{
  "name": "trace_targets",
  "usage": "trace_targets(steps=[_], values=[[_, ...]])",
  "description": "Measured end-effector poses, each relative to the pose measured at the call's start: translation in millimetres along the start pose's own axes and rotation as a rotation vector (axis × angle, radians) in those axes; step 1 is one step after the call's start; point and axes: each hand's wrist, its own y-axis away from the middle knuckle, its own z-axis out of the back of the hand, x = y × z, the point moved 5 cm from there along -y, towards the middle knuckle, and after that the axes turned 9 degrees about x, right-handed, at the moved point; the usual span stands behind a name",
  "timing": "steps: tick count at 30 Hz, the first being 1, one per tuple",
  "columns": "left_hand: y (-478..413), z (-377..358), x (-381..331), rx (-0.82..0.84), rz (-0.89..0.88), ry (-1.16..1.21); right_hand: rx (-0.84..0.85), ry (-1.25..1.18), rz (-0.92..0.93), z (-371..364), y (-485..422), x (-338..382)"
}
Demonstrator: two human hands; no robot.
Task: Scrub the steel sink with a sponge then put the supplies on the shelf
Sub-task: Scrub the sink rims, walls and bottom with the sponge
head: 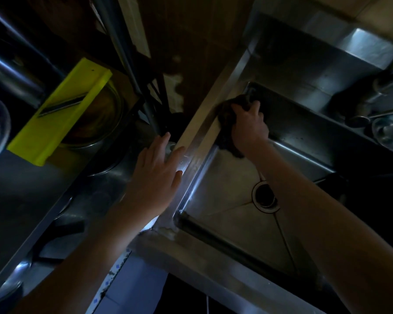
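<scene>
Sponge (225, 118): dark, pressed on the side wall of the steel sink (213, 189), by its rim.
Right hand (249, 126): fingers curled, gripping it.
Left hand (156, 175): flat, fingers straight, bracing on the bench (100, 189).
Technique: firm overlapping strokes, into the corners.

I have the sink (222, 191) in dim light: a square-cornered steel basin, seen at a slant, its floor creased toward a round drain (265, 198). The sponge (227, 123) is a dark pad, too dim for me to read any detail. It is pressed on the basin's left wall at the rim, near the far corner, under my right hand (250, 129), whose fingers curl over it.
</scene>
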Motion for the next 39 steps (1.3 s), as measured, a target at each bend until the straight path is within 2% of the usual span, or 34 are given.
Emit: trace_targets(steps=[4, 8, 17, 22, 28, 34, 39], values=[[1.9, -1.8, 3.0, 0.017, 0.009, -0.014, 0.010, -0.008, 0.008, -1.9, 3.5, -8.3], [6.3, -4.1, 4.5, 0.007, 0.010, -0.021, 0.012, -0.036, 0.128, -20.4, 36.9, -1.3], [9.7, -10.0, 11.4, 0.032, 0.035, -0.007, 0.161, -0.049, 0.348, -74.6, 129.2, 34.4], [22.0, -6.3, 24.8, 0.038, 0.085, -0.004, 0.304, -0.023, 0.456, -92.8, 170.2, 39.5], [42.2, -6.9, 31.0, 0.048, 0.143, 0.017, 0.315, 0.104, 0.624, -93.9, 195.7, 40.0], [65.8, -7.3, 28.2, 0.035, 0.202, 0.050, 0.276, 0.124, 0.572, -85.4, 193.9, 19.8], [88.6, -9.1, 25.6, 0.052, 0.254, 0.095, 0.193, 0.007, 0.482, -67.9, 192.0, 11.2]])
